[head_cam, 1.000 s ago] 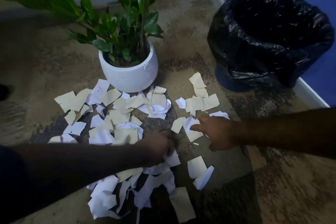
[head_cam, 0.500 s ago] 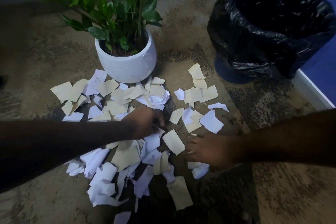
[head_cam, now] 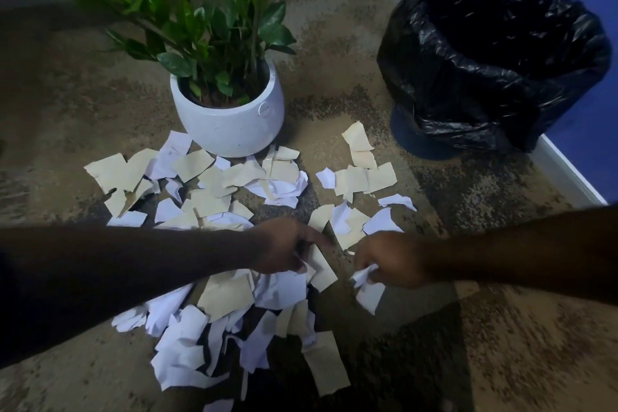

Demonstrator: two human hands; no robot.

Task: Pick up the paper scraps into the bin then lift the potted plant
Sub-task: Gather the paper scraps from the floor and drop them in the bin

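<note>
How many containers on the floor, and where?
2. The white plant pot stands at upper centre, just behind the paper scraps. The bin, lined with a black bag, stands at upper right by the blue wall. None appears hidden.

You have one plant (head_cam: 230, 104) in a white pot, one bin (head_cam: 495, 57) with a black liner, and two hands, left (head_cam: 284, 246) and right (head_cam: 391, 259). The scraps (head_cam: 227, 294) number several dozen, cream and white; they overlap too much to count exactly.
</note>
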